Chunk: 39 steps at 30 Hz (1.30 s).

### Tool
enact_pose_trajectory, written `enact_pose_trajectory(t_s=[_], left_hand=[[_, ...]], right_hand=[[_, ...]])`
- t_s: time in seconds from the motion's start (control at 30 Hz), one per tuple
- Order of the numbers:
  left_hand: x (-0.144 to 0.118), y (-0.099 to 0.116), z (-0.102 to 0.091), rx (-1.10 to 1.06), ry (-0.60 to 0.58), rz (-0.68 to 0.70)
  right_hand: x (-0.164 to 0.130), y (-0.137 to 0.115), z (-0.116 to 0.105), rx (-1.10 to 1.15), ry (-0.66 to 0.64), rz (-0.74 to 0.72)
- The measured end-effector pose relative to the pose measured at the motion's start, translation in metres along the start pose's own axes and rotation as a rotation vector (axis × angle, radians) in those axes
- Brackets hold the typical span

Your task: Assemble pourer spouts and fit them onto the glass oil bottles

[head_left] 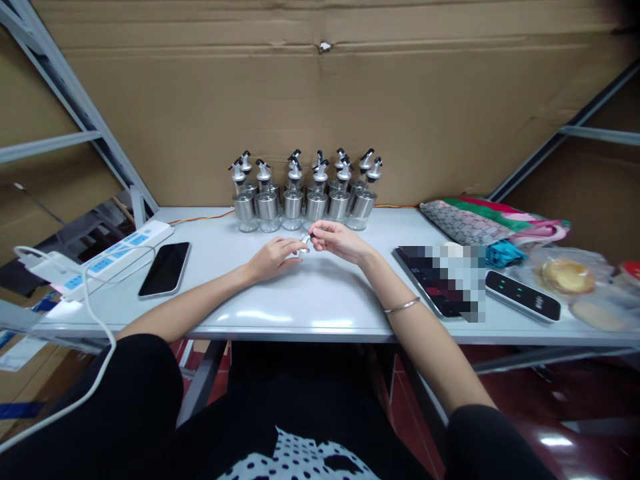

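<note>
Pinching one small spout piece [305,241] together, both hands [306,248] meet fingertip-to-fingertip.

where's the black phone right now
In the head view the black phone lies flat on the white table, on the person's left, between the power strip and the left hand.

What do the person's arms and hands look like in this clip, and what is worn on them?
Both forearms are bare, with black sleeves ending near the elbows. The left hand wears nothing that shows. The right hand is also bare, but a thin silver bangle sits around that forearm. No gloves, watch or rings can be made out.
</note>
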<state>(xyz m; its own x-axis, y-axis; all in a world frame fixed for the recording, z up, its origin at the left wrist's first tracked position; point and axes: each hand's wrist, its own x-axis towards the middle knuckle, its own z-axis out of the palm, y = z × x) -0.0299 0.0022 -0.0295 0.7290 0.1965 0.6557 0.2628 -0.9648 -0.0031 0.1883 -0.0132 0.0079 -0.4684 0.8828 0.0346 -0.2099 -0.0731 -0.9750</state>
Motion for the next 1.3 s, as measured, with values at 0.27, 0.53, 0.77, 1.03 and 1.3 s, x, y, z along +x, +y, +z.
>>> enact_pose_trajectory(t_s=[0.27, 0.53, 0.77, 1.03, 1.3], left_hand=[[-0.002, -0.002, 0.002, -0.027, 0.035, -0.036], [0.0, -0.001, -0.001, -0.012, 0.032, 0.016], [-0.001, -0.002, -0.002, -0.009, -0.03, -0.025], [0.002, -0.003, -0.005, -0.018, 0.001, -0.007], [0.004, -0.015, -0.023, 0.171, -0.359, -0.212]], right_hand=[[-0.002, 0.0, 0.008, 0.186, -0.06, 0.103], [-0.002, -0.001, 0.007, 0.279, -0.13, 0.163], [0.0, 0.001, 0.005, 0.225, -0.145, 0.148], [-0.003, -0.001, 0.012, 0.207, -0.107, 0.097], [0.002, -0.001, 0.01, 0.235, 0.113, 0.062]])
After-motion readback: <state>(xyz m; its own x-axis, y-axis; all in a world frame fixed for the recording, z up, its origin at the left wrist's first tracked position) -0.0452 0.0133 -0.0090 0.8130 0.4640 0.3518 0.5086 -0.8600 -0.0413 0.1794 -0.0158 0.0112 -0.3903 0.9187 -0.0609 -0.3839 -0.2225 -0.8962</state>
